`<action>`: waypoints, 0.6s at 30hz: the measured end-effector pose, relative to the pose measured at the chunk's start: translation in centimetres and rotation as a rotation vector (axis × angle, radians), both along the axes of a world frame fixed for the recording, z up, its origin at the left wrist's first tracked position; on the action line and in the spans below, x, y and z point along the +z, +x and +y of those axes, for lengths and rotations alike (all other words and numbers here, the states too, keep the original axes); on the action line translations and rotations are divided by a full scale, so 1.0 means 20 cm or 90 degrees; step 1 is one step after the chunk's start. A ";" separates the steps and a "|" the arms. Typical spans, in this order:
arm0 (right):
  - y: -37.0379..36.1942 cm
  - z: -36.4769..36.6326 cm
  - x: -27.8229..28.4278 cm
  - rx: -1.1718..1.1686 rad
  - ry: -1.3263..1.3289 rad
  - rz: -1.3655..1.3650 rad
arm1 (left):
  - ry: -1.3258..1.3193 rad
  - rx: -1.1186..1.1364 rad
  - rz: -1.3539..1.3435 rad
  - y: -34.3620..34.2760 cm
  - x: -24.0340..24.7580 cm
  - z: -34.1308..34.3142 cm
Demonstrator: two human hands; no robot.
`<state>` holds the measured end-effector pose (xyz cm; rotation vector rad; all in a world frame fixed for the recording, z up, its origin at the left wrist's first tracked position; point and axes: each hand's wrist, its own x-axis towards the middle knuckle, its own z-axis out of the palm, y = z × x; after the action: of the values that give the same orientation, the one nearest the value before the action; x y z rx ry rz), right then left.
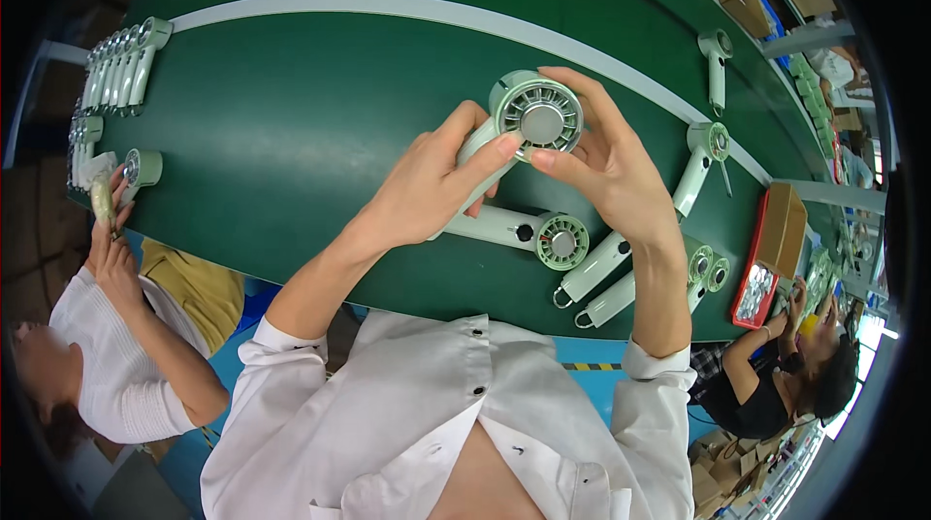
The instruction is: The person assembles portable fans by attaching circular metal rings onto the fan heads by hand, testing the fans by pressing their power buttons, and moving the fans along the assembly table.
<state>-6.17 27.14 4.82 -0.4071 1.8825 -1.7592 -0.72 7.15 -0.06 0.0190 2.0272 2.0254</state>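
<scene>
Both hands hold a pale green handheld fan (541, 124) above the green table, its round slotted head with a silver centre facing me. My left hand (427, 176) is closed round the handle, thumb at the lower rim of the head. My right hand (616, 166) grips the head's right side, fingers over the top and thumb at the lower edge. Just below them another handheld fan (495, 226) lies on its side, its head to the right. Beside my right forearm lie several more fans with wrist loops, one of them a fan (593, 270) partly behind the arm.
A white strip (388, 2) curves along the green table (291, 113). Several fans (126, 64) are lined up at far left, near a co-worker's hands (112, 219). At right are a fan (716, 69), another fan (700, 166), a red tray (754, 297) and a cardboard box (782, 229).
</scene>
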 end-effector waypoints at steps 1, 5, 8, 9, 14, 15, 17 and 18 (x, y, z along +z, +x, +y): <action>0.00 0.00 0.02 -0.008 0.023 -0.017 | -0.008 0.009 0.004 0.00 0.01 0.00; 0.00 -0.02 -0.07 0.005 0.059 0.087 | 0.107 0.026 -0.055 0.01 -0.03 -0.09; 0.03 0.08 -0.02 -0.040 0.147 0.113 | 0.023 0.117 -0.037 -0.04 -0.05 -0.24; 0.03 0.12 0.00 -0.057 0.163 0.106 | -0.022 0.161 -0.018 -0.07 -0.09 -0.30; 0.09 0.26 -0.02 -0.125 0.159 0.096 | -0.377 0.412 0.090 -0.17 -0.36 -0.85; 0.10 0.29 -0.03 -0.133 0.158 0.100 | -0.399 0.434 0.088 -0.18 -0.37 -0.93; 0.13 0.36 -0.04 -0.134 0.215 0.117 | -0.441 0.447 0.031 -0.21 -0.33 -0.97; 0.15 0.38 -0.03 -0.149 0.218 0.115 | -0.467 0.438 0.026 -0.23 -0.32 -0.98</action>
<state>-3.21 34.73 4.19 -0.2285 2.3914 -1.5365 -5.38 -12.38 -6.42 -0.8863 2.9495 1.4056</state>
